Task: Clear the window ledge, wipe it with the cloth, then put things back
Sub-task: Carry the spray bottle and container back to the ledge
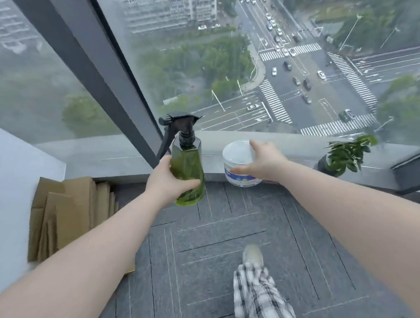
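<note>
The left hand (170, 181) grips the green spray bottle (188, 168) round its body, lifted off the window ledge (120, 162) at about eleven o'clock. The right hand (263, 161) reaches at one o'clock with fingers spread wide over the white tub (240, 164), not yet closed on it. The tub overhangs the ledge's near edge, so a clumsy grab could tip it onto the carpet. A small potted plant (344, 154) waits farther right; no cloth shows.
</note>
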{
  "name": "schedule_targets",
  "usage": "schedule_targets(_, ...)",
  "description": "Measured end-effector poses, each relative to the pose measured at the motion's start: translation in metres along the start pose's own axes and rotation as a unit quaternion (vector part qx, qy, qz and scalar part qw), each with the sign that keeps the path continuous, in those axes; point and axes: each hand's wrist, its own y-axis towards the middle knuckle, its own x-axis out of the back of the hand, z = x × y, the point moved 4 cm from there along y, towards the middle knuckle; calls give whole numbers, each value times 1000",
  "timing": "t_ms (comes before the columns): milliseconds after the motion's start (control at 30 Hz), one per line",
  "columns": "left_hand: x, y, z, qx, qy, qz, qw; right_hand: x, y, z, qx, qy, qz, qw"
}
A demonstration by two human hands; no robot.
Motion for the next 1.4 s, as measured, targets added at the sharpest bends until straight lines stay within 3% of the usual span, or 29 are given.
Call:
schedule_targets(200,-71,110,15,53,26,-34,998,-37,136,-44,-3,-19,35,999)
schedule_targets(667,-230,315,126,49,73,-11,996,-171,355,-149,-26,-54,39,997)
schedule_targets(1067,-294,410,183,22,63,-52,996,-221,436,-211,-38,-15,-43,998)
schedule_targets(1400,-329,440,202,-12,3,-51,999,-256,451,-253,-55,-7,-55,997)
